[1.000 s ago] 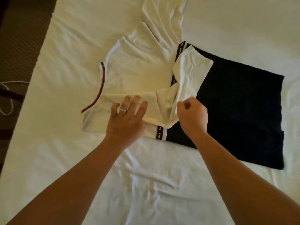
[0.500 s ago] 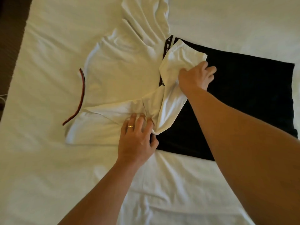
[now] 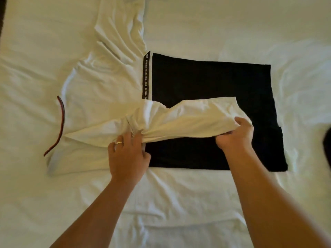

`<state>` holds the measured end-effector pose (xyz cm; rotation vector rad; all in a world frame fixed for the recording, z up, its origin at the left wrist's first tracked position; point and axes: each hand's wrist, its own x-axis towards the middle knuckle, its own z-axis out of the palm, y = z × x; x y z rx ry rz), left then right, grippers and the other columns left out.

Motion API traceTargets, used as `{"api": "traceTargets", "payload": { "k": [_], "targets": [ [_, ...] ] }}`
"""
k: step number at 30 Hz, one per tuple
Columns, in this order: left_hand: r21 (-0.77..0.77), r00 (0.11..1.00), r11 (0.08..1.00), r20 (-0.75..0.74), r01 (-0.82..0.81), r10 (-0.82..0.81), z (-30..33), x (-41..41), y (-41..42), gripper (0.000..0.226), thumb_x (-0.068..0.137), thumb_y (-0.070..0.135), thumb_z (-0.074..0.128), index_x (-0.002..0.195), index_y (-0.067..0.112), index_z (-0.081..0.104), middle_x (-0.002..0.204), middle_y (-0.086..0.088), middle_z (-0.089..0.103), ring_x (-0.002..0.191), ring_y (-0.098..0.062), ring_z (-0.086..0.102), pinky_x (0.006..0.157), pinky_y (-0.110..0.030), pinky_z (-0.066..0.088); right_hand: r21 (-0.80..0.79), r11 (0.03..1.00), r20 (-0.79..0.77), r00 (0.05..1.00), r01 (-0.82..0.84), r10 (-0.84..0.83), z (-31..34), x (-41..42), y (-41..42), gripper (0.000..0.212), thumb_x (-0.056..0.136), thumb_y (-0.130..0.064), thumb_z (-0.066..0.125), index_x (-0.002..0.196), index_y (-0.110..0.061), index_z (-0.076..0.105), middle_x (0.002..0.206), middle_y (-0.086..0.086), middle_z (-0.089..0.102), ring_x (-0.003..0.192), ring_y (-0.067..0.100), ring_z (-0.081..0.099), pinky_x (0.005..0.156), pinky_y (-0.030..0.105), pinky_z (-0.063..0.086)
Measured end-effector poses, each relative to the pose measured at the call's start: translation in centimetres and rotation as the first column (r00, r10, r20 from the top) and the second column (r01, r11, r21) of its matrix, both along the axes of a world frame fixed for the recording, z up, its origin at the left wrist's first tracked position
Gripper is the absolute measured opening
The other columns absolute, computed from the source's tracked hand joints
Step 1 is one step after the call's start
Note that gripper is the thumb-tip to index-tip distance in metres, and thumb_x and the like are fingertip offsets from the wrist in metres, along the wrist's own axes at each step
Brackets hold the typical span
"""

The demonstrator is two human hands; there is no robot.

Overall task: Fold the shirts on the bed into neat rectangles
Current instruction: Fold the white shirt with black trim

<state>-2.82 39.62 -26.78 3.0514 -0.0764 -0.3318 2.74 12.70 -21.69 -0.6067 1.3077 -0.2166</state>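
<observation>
Head view, only one: white shirt point(image 3: 100, 90) lies spread on the bed point(image 3: 197, 24), collar with the dark red trim point(image 3: 60, 126) to my left, body bunched and running up to the far edge. Not folded yet, lots of wrinkles, far part rumpled. My left hand point(image 3: 128, 158), ring on it, rests at the near shoulder seam with fingers curled into the gathered cloth; I read that grip as pinning and pinching the fabric. My right hand point(image 3: 236, 136) pinches the end of the white sleeve point(image 3: 193, 117), fingers curled under, thumb on top, sleeve stretched out to my right and lifted over the black shirt point(image 3: 215, 83). Black shirt sits flat just right of the white one, touching it along the printed tape strip point(image 3: 147, 76), already a tidy rectangle, so I judge that one done. Progress guess: one shirt finished, white one at the early stage, sleeve being pulled straight before it goes across the body. Left to do, as I judge it: lay this sleeve in, same for the far side, smooth the torso, fold hem to collar. Dark patch at the right frame edge, cannot tell what.
</observation>
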Motion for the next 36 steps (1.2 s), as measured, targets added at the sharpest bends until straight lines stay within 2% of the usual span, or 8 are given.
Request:
{"api": "traceTargets", "payload": {
  "k": [4,8,11,15,20,27,33,36],
  "targets": [
    [0.050,0.997,0.997,0.037,0.063,-0.065,0.3,0.2,0.1,0.054,0.076,0.025,0.063,0.128,0.012,0.061,0.115,-0.015,0.061,0.094,-0.039,0.061,0.081,-0.050,0.045,0.071,0.987,0.029,0.989,-0.144,0.142,-1.0,-1.9,-1.9,0.026,0.089,-0.029,0.074,0.108,-0.017,0.062,0.112,0.014,0.073,0.096,0.035,0.074,0.087,0.052,0.059],
    [0.152,0.922,0.947,0.230,0.283,-0.312,-0.3,0.2,0.5,0.050,0.096,0.030,0.045,0.143,0.016,0.054,0.139,-0.017,0.055,0.120,-0.043,0.053,0.098,-0.055,0.038,-0.117,0.985,-0.032,0.991,-0.130,0.127,0.8,-1.2,-3.7,0.025,0.083,-0.012,0.078,0.093,-0.020,0.056,0.108,0.011,0.066,0.095,0.031,0.069,0.086,0.048,0.060],
    [0.078,0.927,0.938,0.145,0.338,-0.346,-0.9,0.6,0.1,0.050,0.095,0.025,0.045,0.141,0.011,0.057,0.143,-0.019,0.053,0.122,-0.047,0.052,0.095,-0.058,0.044,-0.134,0.988,-0.058,0.996,-0.076,0.068,0.8,-2.7,-6.2,0.028,0.078,-0.011,0.074,0.098,-0.020,0.058,0.110,0.011,0.066,0.095,0.032,0.068,0.083,0.048,0.061],
    [-0.018,0.942,0.942,0.031,0.335,-0.334,-1.1,0.6,-0.3,0.050,0.091,0.019,0.044,0.135,0.004,0.062,0.140,-0.022,0.056,0.118,-0.050,0.057,0.082,-0.059,0.055,-0.030,0.950,-0.171,0.938,-0.312,0.303,-0.3,-5.3,-8.5,0.022,0.088,-0.018,0.075,0.107,-0.014,0.064,0.107,0.010,0.071,0.091,0.026,0.069,0.076,0.036,0.058],
    [-0.097,0.894,0.900,0.198,0.425,-0.401,-1.1,0.5,0.2,0.047,0.104,0.024,0.036,0.137,0.003,0.061,0.135,-0.024,0.061,0.115,-0.049,0.060,0.095,-0.059,0.049,-0.242,0.921,-0.242,0.938,-0.305,0.248,-0.1,-6.1,-10.9,0.015,0.094,-0.012,0.068,0.090,-0.021,0.057,0.105,0.006,0.064,0.092,0.023,0.067,0.081,0.041,0.061],
    [-0.056,0.878,0.876,0.058,0.478,-0.475,-1.7,-0.6,-0.4,0.054,0.096,0.027,0.038,0.143,0.009,0.056,0.151,-0.024,0.046,0.132,-0.052,0.046,0.104,-0.064,0.041,-0.172,0.707,-0.464,0.690,-0.686,0.555,-0.7,-7.5,-14.2,0.019,0.092,-0.031,0.073,0.099,-0.019,0.061,0.090,0.007,0.070,0.066,0.019,0.070,0.068,0.035,0.060],
    [-0.090,0.907,0.903,-0.003,0.419,-0.421,-1.2,-1.0,-1.1,0.053,0.097,0.027,0.037,0.141,0.008,0.058,0.151,-0.023,0.046,0.136,-0.053,0.043,0.101,-0.066,0.043,-0.257,0.622,-0.548,0.641,-0.740,0.537,-0.7,-8.4,-15.7,0.006,0.091,-0.021,0.066,0.094,-0.017,0.063,0.088,0.008,0.066,0.067,0.025,0.068,0.078,0.045,0.061],
    [-0.110,0.894,0.890,-0.019,0.443,-0.447,-1.3,-1.0,-0.6,0.054,0.100,0.034,0.035,0.146,0.011,0.055,0.156,-0.021,0.041,0.142,-0.051,0.036,0.105,-0.066,0.039,-0.232,0.514,-0.596,0.539,-0.826,0.595,-1.1,-8.5,-15.8,0.028,0.092,-0.040,0.067,0.103,-0.015,0.066,0.086,0.006,0.066,0.057,0.019,0.066,0.072,0.040,0.060]
  ]
}}
